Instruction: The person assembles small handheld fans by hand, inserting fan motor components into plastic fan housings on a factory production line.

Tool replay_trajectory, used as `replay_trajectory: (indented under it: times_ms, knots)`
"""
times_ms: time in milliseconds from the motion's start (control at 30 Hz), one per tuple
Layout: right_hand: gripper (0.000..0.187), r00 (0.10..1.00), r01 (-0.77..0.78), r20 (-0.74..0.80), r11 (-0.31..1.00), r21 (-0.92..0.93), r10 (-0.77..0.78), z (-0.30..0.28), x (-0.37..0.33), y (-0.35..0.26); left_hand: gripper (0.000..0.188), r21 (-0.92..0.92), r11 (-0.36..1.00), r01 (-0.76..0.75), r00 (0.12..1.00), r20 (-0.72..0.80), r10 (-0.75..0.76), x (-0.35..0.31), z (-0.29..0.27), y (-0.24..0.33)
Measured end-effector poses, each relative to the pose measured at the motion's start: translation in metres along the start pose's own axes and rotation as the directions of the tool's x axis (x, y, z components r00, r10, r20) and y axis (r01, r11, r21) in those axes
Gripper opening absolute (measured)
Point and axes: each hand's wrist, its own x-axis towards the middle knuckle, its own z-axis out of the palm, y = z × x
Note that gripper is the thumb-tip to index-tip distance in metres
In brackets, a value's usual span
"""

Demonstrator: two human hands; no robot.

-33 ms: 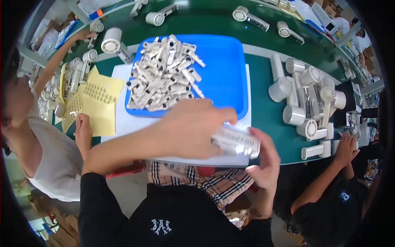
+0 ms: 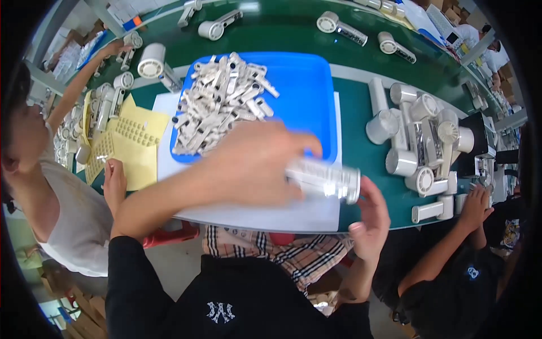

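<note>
Two hands meet over the near edge of the white sheet (image 2: 254, 217) in the head view. Your left hand (image 2: 257, 164) reaches across from the left, fingers curled around the left end of a silvery ribbed cylindrical handle part (image 2: 327, 178); the blur hides how tightly they close. Your right hand (image 2: 370, 217) stands with palm open and fingers spread, just cupping the part's round right end. The part lies roughly level, above the sheet's near right corner and just in front of the blue plastic tray (image 2: 313, 96).

To do this well, I judge you should steady the cylinder with the left hand and let the right palm back up the end cap, keeping the part over the sheet so that anything dropped lands there and not on the floor.

Around you, the tray holds a loose heap of small grey-white flat plastic pieces (image 2: 217, 101) toward its left side; its right half is bare. On the green belt surface (image 2: 355, 121), a cluster of white handheld fan bodies (image 2: 420, 144) lies toward the right edge, and more single ones lie along the far edge. Yellow sticker sheets (image 2: 132, 144) lie at the left, where another person's hand (image 2: 114, 181) rests. A third person's hand (image 2: 477, 206) works at the right edge.
</note>
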Motion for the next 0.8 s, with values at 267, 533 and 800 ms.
replay_trajectory:
  times_ms: [267, 533, 800]
  knots:
    - [0.025, 0.953, 0.0, -0.278, 0.912, -0.411, -0.125, -0.019, -0.024, 0.035, 0.058, 0.26, 0.809, 0.528, 0.769, -0.55, -0.325, 0.167, -0.084, -0.166]
    - [0.011, 0.946, 0.028, -0.27, 0.876, -0.481, -0.179, -0.018, -0.022, 0.041, 0.073, 0.203, 0.561, 0.803, 0.579, -0.49, -0.651, 0.287, -0.08, -0.259]
    - [0.01, 0.936, 0.01, -0.304, 0.878, -0.479, -0.176, -0.012, -0.019, 0.032, 0.112, 0.491, 0.842, 0.223, 0.973, -0.167, -0.161, 0.368, -0.066, -0.231]
